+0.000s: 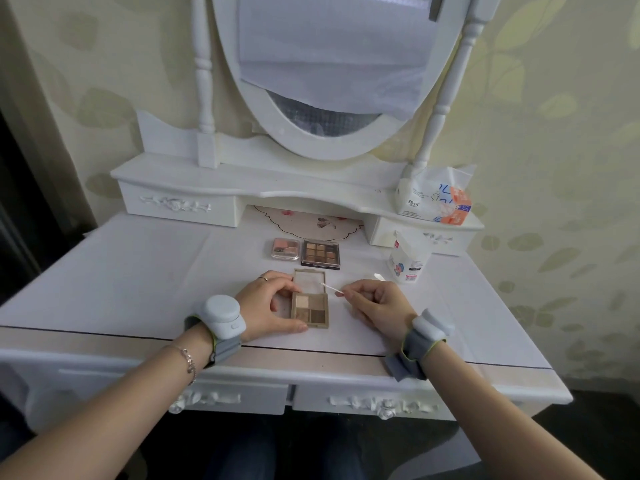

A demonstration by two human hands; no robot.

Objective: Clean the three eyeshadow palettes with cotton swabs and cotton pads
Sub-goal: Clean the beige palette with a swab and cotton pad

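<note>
A small beige four-pan eyeshadow palette [310,309] lies open on the dressing table, its clear lid tipped back. My left hand [268,306] grips its left side, thumb along the near edge. My right hand [375,303] pinches a cotton swab [330,287] whose tip points left over the lid's right edge. Further back lie a pink palette [286,248] and a dark nine-pan palette [321,254], side by side. Another cotton swab [380,277] lies on the table to the right.
A white pack of swabs or pads [408,259] stands at the right, behind my right hand. A tissue pack [434,199] sits on the raised shelf [242,183] under the oval mirror [332,81]. A doily [308,223] lies under the shelf.
</note>
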